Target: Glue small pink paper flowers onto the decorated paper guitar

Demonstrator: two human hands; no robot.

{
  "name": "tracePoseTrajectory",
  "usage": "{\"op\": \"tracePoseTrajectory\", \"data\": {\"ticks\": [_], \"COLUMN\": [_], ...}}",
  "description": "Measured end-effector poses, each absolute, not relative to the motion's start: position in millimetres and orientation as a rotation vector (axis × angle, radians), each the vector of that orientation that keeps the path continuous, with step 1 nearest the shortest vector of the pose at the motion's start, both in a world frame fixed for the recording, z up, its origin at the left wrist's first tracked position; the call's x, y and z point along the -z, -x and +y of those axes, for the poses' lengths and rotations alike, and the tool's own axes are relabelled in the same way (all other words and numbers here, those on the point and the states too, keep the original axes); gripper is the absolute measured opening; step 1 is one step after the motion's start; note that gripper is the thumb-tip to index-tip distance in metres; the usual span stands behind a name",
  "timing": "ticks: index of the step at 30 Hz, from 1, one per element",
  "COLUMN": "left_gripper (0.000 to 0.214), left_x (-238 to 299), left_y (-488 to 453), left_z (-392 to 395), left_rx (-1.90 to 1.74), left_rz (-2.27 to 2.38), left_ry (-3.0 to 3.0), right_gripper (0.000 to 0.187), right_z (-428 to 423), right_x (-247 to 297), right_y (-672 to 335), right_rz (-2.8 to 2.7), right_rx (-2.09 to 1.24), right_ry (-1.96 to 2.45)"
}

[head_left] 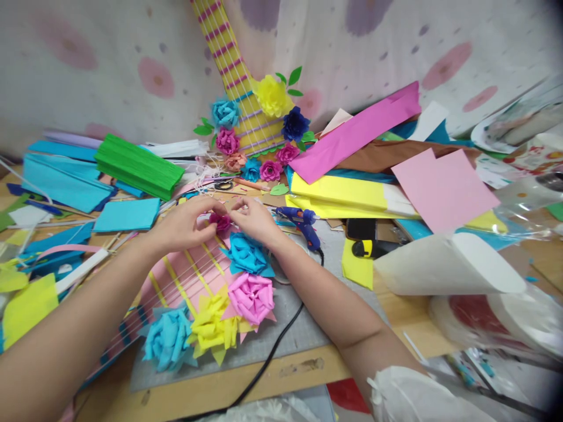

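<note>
A pink paper guitar shape [176,266] with yellow strips and thin strings lies slanted in front of me. At its upper end sits a small magenta paper flower [221,223]. My left hand [187,223] curls its fingers and thumb about the flower's left side. My right hand [255,220] is closed at the flower's right edge, its fingertips pressed together. Along the guitar's right side run a blue paper flower [248,253], a pink one [251,298], a yellow one [215,322] and a light-blue one [169,340].
A blue glue gun [303,223] lies right of my right hand, its black cord [281,346] crossing the grey mat [303,328]. A yellow paper guitar [246,111] with flowers leans behind. Folded green paper [138,167], magenta paper [358,132] and a white roll [448,264] surround the work.
</note>
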State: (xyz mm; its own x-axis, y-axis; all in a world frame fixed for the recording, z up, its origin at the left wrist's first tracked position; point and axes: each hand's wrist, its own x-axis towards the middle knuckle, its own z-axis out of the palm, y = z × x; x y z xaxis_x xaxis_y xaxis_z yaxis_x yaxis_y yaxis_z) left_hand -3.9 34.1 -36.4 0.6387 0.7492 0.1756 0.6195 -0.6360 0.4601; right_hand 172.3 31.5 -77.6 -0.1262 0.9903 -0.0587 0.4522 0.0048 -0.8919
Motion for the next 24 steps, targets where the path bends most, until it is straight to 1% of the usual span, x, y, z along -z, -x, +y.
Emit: {"op": "tracePoseTrajectory", "data": {"ticks": [3, 6, 9, 14, 17, 20, 24], "left_gripper": [0.036, 0.037, 0.037, 0.043, 0.045, 0.042, 0.04], "left_x": [41, 49, 54, 49, 45, 47, 51], "left_y": [4, 3, 2, -2, -5, -5, -4], "left_z": [39, 49, 55, 51, 49, 49, 51], "left_rx": [-0.608, -0.694, -0.69, -0.611, -0.588, -0.576, -0.572], "left_rz": [1.176, 1.151, 1.184, 1.244, 1.253, 1.209, 1.205], "left_ry": [-2.19, -1.885, -1.749, -1.728, -1.781, -1.793, -1.783], "right_gripper": [0.016, 0.016, 0.017, 0.019, 0.024, 0.025, 0.026], "right_z": [34, 33, 31, 34, 35, 35, 33], "right_x": [73, 66, 63, 72, 80, 83, 79], "right_y": [-177, -183, -185, -183, -180, -179, -182], "right_rz": [-1.632, -1.591, -1.563, -1.631, -1.613, -1.59, -1.603], "right_rx": [-1.146, -1.211, -1.266, -1.185, -1.23, -1.271, -1.226], "right_ry": [1.503, 1.533, 1.519, 1.522, 1.496, 1.48, 1.517]}}
